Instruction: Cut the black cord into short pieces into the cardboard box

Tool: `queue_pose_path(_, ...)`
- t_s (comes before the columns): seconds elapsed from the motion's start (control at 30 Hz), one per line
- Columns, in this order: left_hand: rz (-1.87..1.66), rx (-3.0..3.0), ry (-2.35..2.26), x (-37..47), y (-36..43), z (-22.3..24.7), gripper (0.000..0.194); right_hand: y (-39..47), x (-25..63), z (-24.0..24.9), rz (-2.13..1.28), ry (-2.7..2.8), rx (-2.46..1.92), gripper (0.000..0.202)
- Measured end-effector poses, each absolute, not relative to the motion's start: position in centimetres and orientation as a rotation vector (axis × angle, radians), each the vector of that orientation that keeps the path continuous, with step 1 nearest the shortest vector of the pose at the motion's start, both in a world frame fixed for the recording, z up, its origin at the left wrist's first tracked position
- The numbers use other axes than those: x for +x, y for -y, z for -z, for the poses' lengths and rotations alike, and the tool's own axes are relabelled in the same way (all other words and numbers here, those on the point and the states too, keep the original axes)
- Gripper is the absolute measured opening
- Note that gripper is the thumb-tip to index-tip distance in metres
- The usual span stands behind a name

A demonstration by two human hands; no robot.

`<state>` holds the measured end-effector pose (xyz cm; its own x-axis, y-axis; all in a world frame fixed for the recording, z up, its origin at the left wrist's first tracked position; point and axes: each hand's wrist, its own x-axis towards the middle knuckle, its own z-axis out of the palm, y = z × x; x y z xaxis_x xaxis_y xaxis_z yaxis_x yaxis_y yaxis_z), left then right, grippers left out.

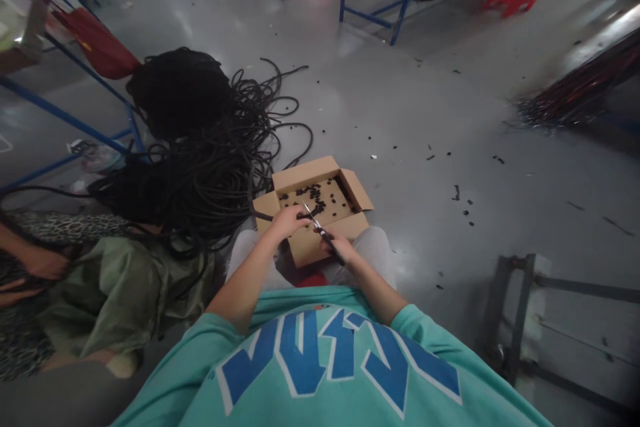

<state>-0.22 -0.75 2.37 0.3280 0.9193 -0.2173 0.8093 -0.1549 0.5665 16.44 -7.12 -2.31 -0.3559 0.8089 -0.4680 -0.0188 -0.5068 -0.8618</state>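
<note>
An open cardboard box (323, 167) rests at my knees, with many small black pieces (316, 193) scattered on its bottom. Over its near left side, my left hand (289, 221) is closed on a black cord (263, 216) that comes in from the left. My right hand (341, 247) grips scissors (326, 237) with black handles at the box's near right edge. The blades point up and to the left, close to the fingertips of my left hand. Whether they touch the cord is too small to tell.
Big coils of black cord (200, 177) lie left of the box. Another person's hand (46, 261) shows at the far left. Blue metal frames (367, 15) stand ahead, a metal frame (525, 310) at the right. Black scraps dot the floor (415, 213).
</note>
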Motion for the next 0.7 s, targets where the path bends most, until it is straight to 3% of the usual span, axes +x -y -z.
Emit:
queue_pose_path(0.3,-0.384,1.787,-1.575,0.7,-0.9,0.4,0.016,6.3,15.7,3.9,-1.937,0.842,-1.421,0.048)
queue_pose_path(0.7,-0.294,1.809,-1.578,0.2,-2.7,2.6,0.015,6.1,15.9,6.2,-1.922,0.747,-1.46,0.053)
